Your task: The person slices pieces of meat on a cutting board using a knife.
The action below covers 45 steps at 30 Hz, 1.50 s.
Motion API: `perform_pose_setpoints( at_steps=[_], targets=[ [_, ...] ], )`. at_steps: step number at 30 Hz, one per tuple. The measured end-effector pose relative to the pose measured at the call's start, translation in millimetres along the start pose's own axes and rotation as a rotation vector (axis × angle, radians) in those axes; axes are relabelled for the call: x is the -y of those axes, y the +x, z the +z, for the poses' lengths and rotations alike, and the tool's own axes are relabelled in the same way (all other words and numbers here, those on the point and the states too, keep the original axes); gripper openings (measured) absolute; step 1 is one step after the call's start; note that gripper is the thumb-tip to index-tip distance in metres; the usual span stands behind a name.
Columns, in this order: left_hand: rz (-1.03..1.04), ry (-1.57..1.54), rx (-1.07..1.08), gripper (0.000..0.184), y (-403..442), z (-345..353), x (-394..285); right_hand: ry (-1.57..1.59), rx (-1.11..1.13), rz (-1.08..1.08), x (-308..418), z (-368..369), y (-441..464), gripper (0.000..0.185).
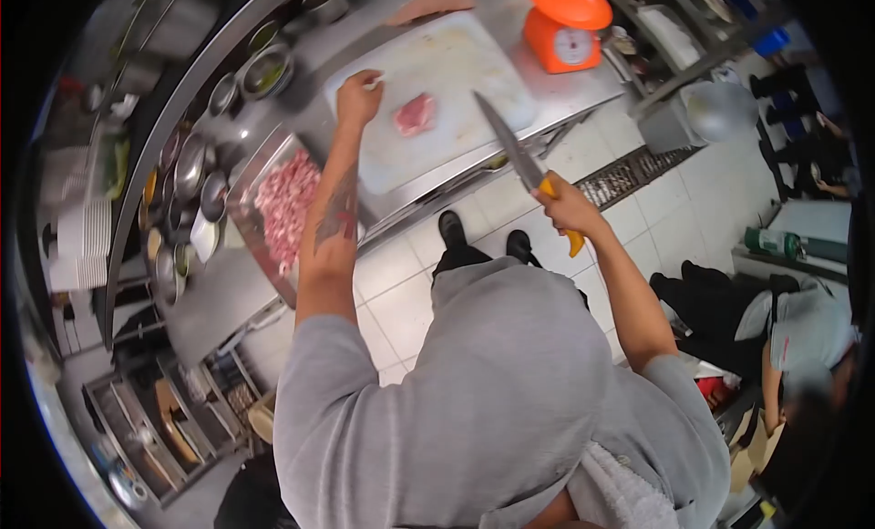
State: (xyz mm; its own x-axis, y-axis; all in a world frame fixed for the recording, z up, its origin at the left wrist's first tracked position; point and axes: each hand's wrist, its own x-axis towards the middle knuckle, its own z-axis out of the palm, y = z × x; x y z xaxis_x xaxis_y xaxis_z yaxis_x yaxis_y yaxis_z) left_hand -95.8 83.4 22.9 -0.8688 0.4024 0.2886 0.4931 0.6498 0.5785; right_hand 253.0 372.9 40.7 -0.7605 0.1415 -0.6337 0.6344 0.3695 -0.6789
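My right hand [567,206] is wrapped round the yellow handle of a large kitchen knife [512,144]. The blade points up and left, its tip over the right part of a white cutting board [456,60]. Over the board's left side, my left hand [359,97] is closed, and a small whitish bit shows at its fingers, too small to name. A piece of raw pink meat [415,115] lies on the board, apart from both hands and the knife. Beside my left forearm is a metal tray [242,208] of diced raw meat [287,196], partly hidden by that arm.
An orange kitchen scale [567,37] stands right of the board. A larger slab of meat [432,2] lies at the back. Several metal bowls [266,71] crowd the left. A floor drain grate [629,177] runs at right. Another person [807,333] works at far right.
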Motion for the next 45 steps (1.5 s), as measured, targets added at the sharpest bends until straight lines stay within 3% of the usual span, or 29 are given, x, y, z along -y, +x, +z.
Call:
perform_pose_setpoints(
  at_steps=[3, 6, 7, 10, 11, 14, 17, 21, 24, 25, 28, 31, 36, 38, 41, 45],
  targets=[
    [0.012, -0.172, 0.465, 0.042, -3, 7, -5, 0.038, -0.019, 0.000, -1, 10, -2, 0.049],
    [0.034, 0.184, 0.398, 0.047, -25, 14, -58, 0.045, -0.020, 0.012, 10, 14, 0, 0.045],
    [-0.030, 0.187, 0.476, 0.052, -23, 25, -46, 0.054, -0.014, 0.006, 10, 14, 3, 0.046],
    [-0.226, 0.145, 0.306, 0.052, 0, 44, -3, 0.052, 0.002, 0.008, 16, 12, 3, 0.046],
    [-0.470, -0.194, 0.495, 0.040, 5, 41, 6, 0.046, 0.011, 0.014, 17, 12, 1, 0.046],
    [-0.646, -0.718, 0.449, 0.023, -5, 27, -4, 0.001, -0.060, -0.030, 27, 10, -7, 0.046],
    [-0.672, -0.968, 0.333, 0.014, -23, 19, -29, -0.018, -0.148, -0.124, 47, 15, -17, 0.048],
    [-0.742, -1.129, 0.222, 0.020, -56, 63, -2, -0.113, -0.015, -0.188, 85, 32, -3, 0.049],
    [-0.668, -0.297, 0.313, 0.033, -77, 39, -37, -0.338, -0.071, -0.276, 79, 36, 23, 0.040],
    [-0.499, 0.029, 0.247, 0.040, -81, 41, -33, -0.391, -0.131, -0.285, 81, 36, 21, 0.038],
    [-0.208, 0.067, -0.056, 0.032, -86, 26, -58, -0.512, -0.259, -0.319, 99, 31, 6, 0.032],
    [-0.029, -0.127, 0.116, 0.027, -80, 21, -59, -0.576, -0.245, -0.327, 118, 31, 2, 0.030],
    [0.045, -0.128, 0.077, 0.024, -84, 46, -40, -0.716, -0.105, -0.320, 126, 29, -14, 0.031],
    [0.058, -0.153, 0.069, 0.023, -86, 50, -38, -0.715, -0.087, -0.315, 126, 31, -8, 0.040],
    [0.087, -0.187, 0.074, 0.020, -82, 51, -33, -0.638, -0.129, -0.443, 104, 60, 78, 0.048],
    [0.094, -0.167, 0.042, 0.018, -82, 53, -30, -0.663, -0.170, -0.471, 145, 76, 153, 0.046]
  ],
)
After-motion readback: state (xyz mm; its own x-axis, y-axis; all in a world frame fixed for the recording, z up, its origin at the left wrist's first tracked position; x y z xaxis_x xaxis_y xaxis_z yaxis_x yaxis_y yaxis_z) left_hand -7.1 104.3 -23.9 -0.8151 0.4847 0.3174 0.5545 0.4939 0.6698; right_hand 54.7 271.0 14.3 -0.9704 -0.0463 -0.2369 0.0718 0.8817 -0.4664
